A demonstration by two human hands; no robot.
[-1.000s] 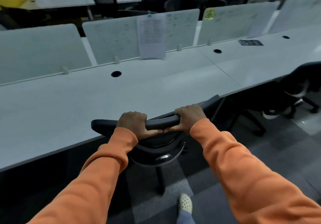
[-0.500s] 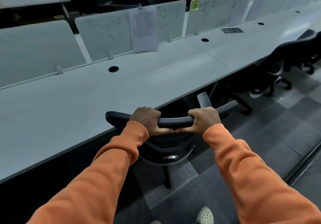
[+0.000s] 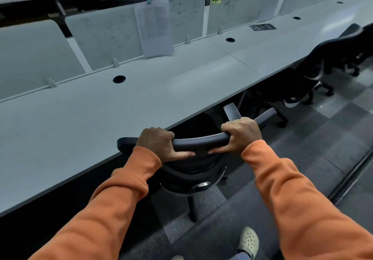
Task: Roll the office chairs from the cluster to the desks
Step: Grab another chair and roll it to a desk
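Note:
A black office chair [image 3: 198, 141] stands at the front edge of the long grey desk [image 3: 141, 102], its seat tucked under the desktop. My left hand [image 3: 157, 141] grips the left part of the backrest's top bar. My right hand [image 3: 241, 131] grips the same bar further right, thumb under it. One grey armrest [image 3: 232, 110] shows beside the desk edge. The chair's post and base are partly hidden by my orange sleeves.
More black chairs [image 3: 327, 62] sit along the desk to the right. Frosted divider panels [image 3: 105, 35] with a clipped paper [image 3: 154, 27] line the desk's back. Cable holes [image 3: 119, 79] dot the top. Grey carpet tiles [image 3: 333, 138] lie to the right; my shoe [image 3: 249, 241] shows below.
The chair has come back a little from the desk, so its armrest and more of the backrest now show. My view has swung right and both hands keep their grip.

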